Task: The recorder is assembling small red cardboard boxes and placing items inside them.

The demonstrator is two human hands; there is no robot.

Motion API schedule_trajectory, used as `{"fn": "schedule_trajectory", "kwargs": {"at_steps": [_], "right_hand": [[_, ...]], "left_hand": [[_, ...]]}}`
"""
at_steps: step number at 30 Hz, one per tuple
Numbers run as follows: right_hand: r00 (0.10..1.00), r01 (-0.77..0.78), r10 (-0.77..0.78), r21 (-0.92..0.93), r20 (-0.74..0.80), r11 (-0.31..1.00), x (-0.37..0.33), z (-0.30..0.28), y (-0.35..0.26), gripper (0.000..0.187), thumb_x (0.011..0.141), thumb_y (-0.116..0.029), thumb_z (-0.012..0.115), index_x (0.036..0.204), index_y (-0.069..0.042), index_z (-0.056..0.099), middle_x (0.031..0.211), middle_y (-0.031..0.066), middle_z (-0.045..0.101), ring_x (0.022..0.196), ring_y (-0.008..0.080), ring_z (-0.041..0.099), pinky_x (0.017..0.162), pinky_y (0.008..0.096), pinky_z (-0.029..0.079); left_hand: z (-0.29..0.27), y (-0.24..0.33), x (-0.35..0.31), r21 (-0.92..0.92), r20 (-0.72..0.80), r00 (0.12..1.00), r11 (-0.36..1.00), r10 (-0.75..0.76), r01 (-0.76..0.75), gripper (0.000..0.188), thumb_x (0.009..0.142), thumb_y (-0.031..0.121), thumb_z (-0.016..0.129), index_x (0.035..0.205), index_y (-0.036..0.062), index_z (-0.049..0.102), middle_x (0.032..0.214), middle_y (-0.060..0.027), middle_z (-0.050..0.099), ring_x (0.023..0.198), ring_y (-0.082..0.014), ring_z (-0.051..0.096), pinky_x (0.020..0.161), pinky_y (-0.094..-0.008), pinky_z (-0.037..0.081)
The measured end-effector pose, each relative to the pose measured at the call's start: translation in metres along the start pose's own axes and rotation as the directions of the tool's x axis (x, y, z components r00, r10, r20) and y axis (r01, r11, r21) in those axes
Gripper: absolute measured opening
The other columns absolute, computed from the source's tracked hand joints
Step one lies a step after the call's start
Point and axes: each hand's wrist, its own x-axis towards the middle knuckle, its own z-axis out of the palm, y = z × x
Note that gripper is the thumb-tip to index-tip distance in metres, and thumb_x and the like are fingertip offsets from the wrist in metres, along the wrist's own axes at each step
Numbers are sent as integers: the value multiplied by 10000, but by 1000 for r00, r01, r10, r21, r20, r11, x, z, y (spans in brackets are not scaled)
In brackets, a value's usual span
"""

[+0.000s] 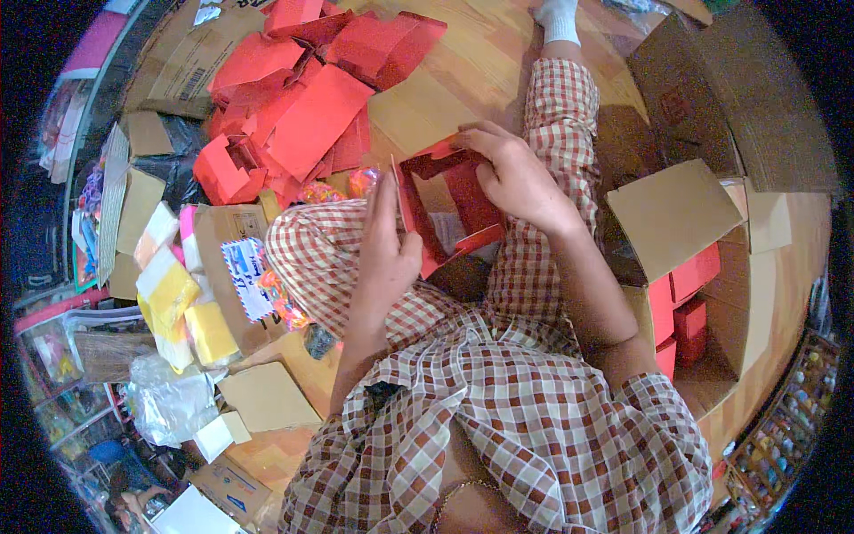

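Observation:
Over my lap, a red cardboard box [492, 227] is held up between my two hands, its open side showing a hollow inside. My left hand [387, 245] presses along the box's left wall, fingers stretched up that side and thumb near its lower edge. At the upper right, my right hand [520, 178] bends over the rim, some fingertips hidden behind or inside it. Beyond my left knee lies a heap of red folded box pieces [320, 116], some flat and some partly shaped.
At right, a brown carton [738, 329] with raised flaps holds several red boxes [689, 325]. Yellow and white packs [169, 289], a clear plastic bag [169, 400] and a cardboard piece [269, 396] lie at left. A bead-filled rack [792, 414] stands at the right edge.

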Motion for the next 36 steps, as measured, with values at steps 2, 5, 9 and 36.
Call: {"fn": "schedule_trajectory", "kwargs": {"at_steps": [2,5,9,36], "right_hand": [[1000,19,-19,11,7,1000,-2,0,4,399,637,96,421,1008,52,562,1071,214,544,1030,379,520,898,374,420],[1000,17,-17,8,18,1000,-3,1,11,394,642,90,430,1007,42,571,1083,217,541,1034,379,521,901,380,419],[998,-49,53,-115,34,992,-5,2,15,369,669,65,470,1017,21,584,1126,222,525,1043,395,514,907,379,422],[988,-132,150,-339,26,931,-12,-13,26,511,631,23,627,1129,-46,535,1073,218,506,998,402,511,857,411,442]], "left_hand": [[9,-2,-5,67,48,999,998,-12,9,681,694,-23,441,1344,-57,237,1374,-267,270,1299,-379,249,1077,-395,207],[20,-1,-6,35,24,999,999,23,-23,687,692,-23,442,1345,-57,230,1365,-269,280,1293,-379,260,1075,-392,212],[21,-4,4,-55,35,999,998,-37,39,701,685,-29,442,1349,-58,222,1349,-268,303,1279,-376,284,1065,-394,232],[34,1,26,-32,82,994,998,65,-63,721,726,15,469,1387,26,183,1332,-312,278,1255,-452,274,1030,-426,284]]}}
